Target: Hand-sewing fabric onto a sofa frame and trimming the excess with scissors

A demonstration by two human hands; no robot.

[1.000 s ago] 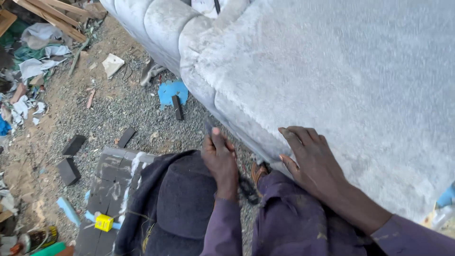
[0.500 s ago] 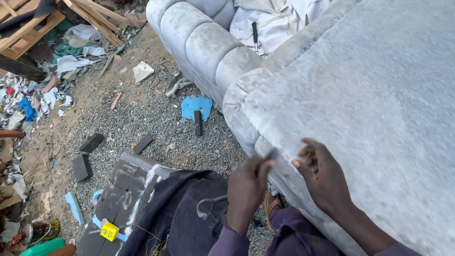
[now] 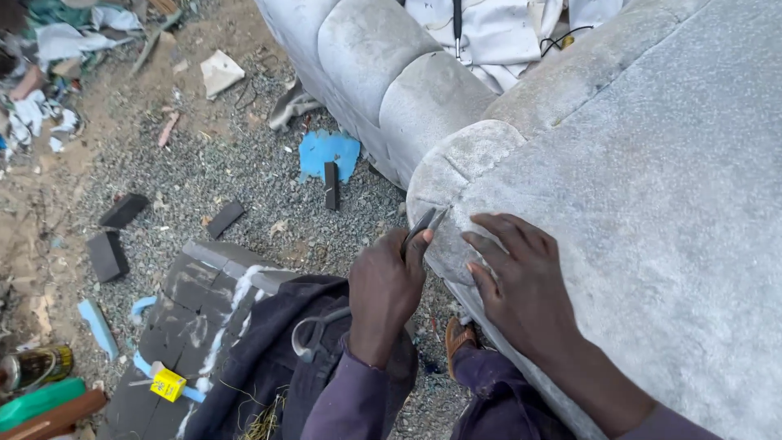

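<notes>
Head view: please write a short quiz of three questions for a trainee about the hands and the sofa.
1. True or false: the left hand holds a metal tool against the sofa.
2. Where does the right hand rest? A) on the gravel B) on the sofa C) on the yellow box
3. Fill in: scissors lie on the dark ____ below the left hand.

Key: 1 true; 2 B; 3 cloth.

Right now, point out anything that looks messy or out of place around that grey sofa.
The gravel ground beside the grey sofa is littered: dark foam blocks, a torn blue scrap, paper scraps. Scissors lie on dark cloth.
</notes>
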